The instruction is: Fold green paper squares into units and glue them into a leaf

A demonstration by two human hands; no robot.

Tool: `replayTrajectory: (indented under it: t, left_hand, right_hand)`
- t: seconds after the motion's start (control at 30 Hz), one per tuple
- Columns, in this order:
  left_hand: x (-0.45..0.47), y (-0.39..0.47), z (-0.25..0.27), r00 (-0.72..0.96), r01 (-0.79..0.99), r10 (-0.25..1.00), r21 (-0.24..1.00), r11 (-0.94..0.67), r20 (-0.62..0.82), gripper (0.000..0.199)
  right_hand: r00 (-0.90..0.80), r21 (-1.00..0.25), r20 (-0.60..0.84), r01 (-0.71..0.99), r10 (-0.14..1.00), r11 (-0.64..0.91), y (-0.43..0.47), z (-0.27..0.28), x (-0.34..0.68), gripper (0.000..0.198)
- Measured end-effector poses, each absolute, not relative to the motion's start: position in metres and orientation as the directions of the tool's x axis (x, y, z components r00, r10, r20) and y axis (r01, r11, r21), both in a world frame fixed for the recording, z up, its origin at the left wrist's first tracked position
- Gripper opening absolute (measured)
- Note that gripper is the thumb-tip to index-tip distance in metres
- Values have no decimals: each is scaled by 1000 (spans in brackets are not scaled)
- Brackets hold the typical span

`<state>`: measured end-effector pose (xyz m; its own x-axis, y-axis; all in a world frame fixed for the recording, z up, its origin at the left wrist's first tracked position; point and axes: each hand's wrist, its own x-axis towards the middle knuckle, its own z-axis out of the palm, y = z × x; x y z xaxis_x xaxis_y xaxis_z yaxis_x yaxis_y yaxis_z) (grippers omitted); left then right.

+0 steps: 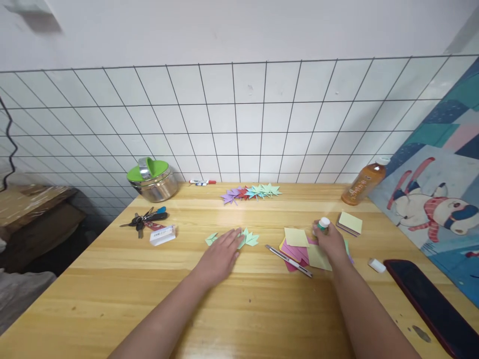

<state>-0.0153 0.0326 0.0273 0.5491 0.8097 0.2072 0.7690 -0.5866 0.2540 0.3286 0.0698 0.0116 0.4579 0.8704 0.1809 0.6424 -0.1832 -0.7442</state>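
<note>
My left hand (218, 255) lies with fingers stretched out over light green folded paper pieces (248, 238), pointed like leaves, which show on both sides of it. My right hand (332, 243) is closed around a small bottle (324, 223) with a white cap and a bit of green below it; the fingers hide most of its body. Under and beside this hand are loose paper squares (297, 237) in yellow, pink and pale green. A utility knife (289, 261) lies slantwise across the pink sheets, between my two hands.
Folded purple, red, blue and green paper pieces (258, 192) lie at the back. A steel pot (155, 184), keys (144, 218) and a small white box (162, 235) are left. Rightward are a drink bottle (363, 183), a paper stack (349, 223), an eraser (376, 265) and a phone (430, 304).
</note>
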Motion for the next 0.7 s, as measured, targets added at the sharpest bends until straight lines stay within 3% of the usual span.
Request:
replayTrajectory:
  t: [0.1,0.17,0.27,0.37,0.43,0.5,0.6,0.7]
  left_hand:
    - [-9,34,23,589,761,797,242,-602,129,43]
    - [-10,32,24,593,763,798,244,-599,104,40]
    - [-9,16,31,575,766,810,272,-582,115,34]
    - [-8,-8,38,594,712,797,391,-583,107,25]
    - [-9,-21,39,586,678,802,472,-564,115,27]
    - [-14,-26,36,564,646,808,518,-561,172,29]
    - [-22,-22,29,691,552,690,459,-696,216,38]
    - [-19,-20,22,744,536,644,418,-733,177,46]
  right_hand:
    - [397,-748,179,649,900,-138,56,35,316,42]
    - [267,-747,169,663,949,-53,38,54,303,45]
    - [174,-835,77,549,982,-32,5,75,282,44]
    - [-79,-940,-30,341,996,-1,-22,80,267,24]
    - [-196,-948,-74,318,978,-8,-33,78,262,19]
    - [-182,-947,-73,320,981,-11,-38,75,259,19]
    - [-46,-961,-67,270,997,-52,-40,71,256,25]
    - [21,-981,-77,177,997,-80,-40,66,251,32]
